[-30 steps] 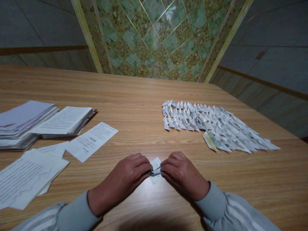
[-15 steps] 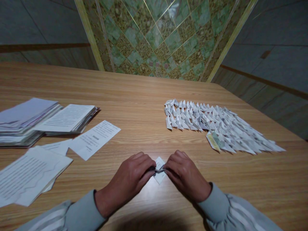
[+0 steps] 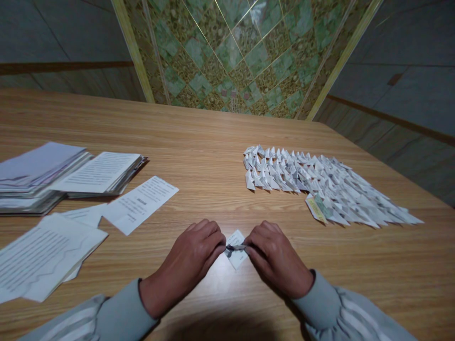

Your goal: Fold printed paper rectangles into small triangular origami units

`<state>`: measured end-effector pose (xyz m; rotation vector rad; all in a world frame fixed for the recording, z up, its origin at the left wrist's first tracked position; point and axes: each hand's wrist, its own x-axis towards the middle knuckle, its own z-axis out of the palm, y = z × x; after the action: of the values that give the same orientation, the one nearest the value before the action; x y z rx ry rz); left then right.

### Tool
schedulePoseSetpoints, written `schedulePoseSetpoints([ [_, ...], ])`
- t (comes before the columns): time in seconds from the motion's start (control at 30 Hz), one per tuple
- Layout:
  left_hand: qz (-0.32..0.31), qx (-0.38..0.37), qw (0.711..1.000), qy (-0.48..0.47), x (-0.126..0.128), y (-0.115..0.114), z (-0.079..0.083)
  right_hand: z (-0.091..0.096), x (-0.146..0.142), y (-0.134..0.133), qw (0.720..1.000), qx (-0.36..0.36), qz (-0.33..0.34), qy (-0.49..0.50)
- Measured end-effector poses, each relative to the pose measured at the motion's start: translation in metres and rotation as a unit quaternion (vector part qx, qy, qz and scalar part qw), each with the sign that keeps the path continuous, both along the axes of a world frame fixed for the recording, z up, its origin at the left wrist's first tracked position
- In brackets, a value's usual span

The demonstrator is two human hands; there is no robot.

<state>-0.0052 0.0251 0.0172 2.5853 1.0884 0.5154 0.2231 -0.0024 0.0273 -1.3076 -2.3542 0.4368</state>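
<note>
A small folded piece of printed paper (image 3: 236, 259) is between my two hands, just above or on the wooden table. A dark-marked fold runs across its middle. My left hand (image 3: 194, 253) pinches the left end of that fold between thumb and fingers. The right end is pinched by my right hand (image 3: 275, 255). Both hands are closed, and my fingers hide the ends of the paper. To the right, rows of small folded paper boats (image 3: 284, 170) stand close together, with a yellow and green one (image 3: 317, 209) at the near left corner.
Stacks of paper (image 3: 42, 163) and a printed stack (image 3: 99, 173) lie at the left. A loose printed sheet (image 3: 142, 203) and lined sheets (image 3: 46, 255) are nearer. The wooden table (image 3: 199, 137) reaches a green tiled wall (image 3: 234, 61).
My left hand has shifted slightly left and away from me, and more of the dark-marked fold shows between the hands. My right hand has barely moved.
</note>
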Motion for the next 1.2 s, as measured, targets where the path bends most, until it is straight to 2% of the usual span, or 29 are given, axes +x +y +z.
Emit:
schedulePoseSetpoints([
  [0.2, -0.047, 0.01, 0.999, -0.007, -0.001, 0.003, 0.003, -0.001, -0.001, 0.0, 1.0, 0.009, 0.002, -0.009],
  [0.33, -0.05, 0.014, 0.998, -0.027, -0.004, 0.001, 0.003, -0.001, 0.0, 0.001, 1.0, 0.007, 0.01, 0.006],
  [0.53, -0.027, 0.018, 0.999, -0.04, -0.002, 0.003, -0.002, 0.0, 0.0, 0.0, 1.0, -0.005, 0.008, 0.001],
  [0.93, 0.026, -0.012, 0.999, -0.014, 0.004, 0.002, 0.004, 0.004, -0.005, -0.001, 0.999, -0.006, -0.029, -0.017],
  [1.2, 0.055, -0.004, 0.998, -0.012, 0.009, 0.001, 0.006, -0.002, -0.01, 0.004, 0.994, 0.028, -0.091, -0.048],
])
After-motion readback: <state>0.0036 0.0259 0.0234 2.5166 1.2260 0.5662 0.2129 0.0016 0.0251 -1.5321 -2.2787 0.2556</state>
